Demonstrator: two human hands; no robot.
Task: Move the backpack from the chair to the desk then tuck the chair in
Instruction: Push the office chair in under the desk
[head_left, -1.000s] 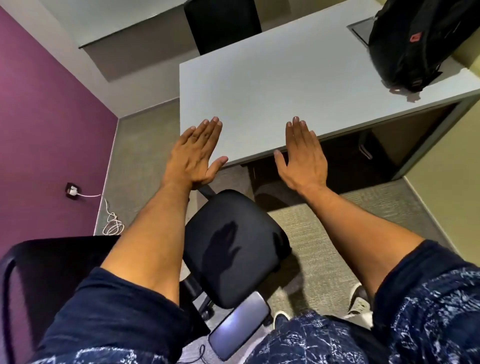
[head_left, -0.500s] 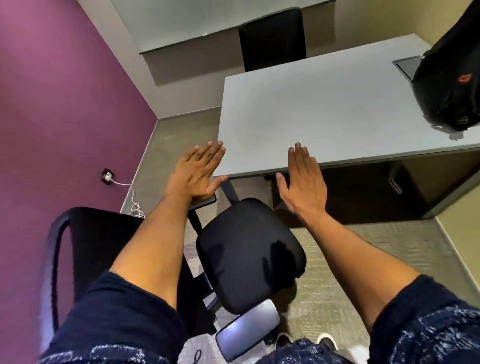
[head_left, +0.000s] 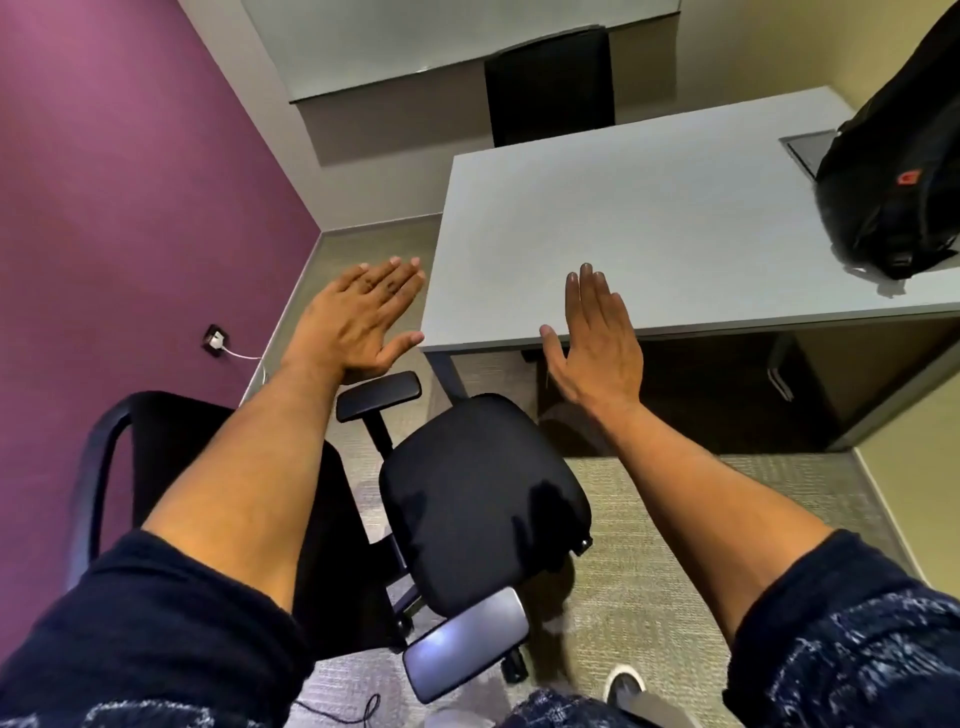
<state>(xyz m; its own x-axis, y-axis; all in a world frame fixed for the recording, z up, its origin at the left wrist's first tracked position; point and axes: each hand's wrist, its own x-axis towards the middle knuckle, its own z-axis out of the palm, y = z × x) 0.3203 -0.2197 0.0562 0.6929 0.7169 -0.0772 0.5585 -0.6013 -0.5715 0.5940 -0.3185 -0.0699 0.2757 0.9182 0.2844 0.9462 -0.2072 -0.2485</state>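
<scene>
You have one view only, from the camera on your head, wide-angle, looking steeply down and forward. Your bare forearms fill the near foreground; the black swivel office chair (head_left: 483, 514) sits close below, the pale grey rectangular desk (head_left: 649, 223) beyond, and the purple wall (head_left: 104, 182) bends along the left edge.

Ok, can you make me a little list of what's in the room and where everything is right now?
backpack: black, on the desk's far right end
desk: grey top, mostly bare
chair: black, on the carpet in front of the desk, not tucked in
chair seat: nothing on it
left hand: open, flat, holding nothing
right hand: open, flat, over the desk's front edge
wall: purple
</scene>
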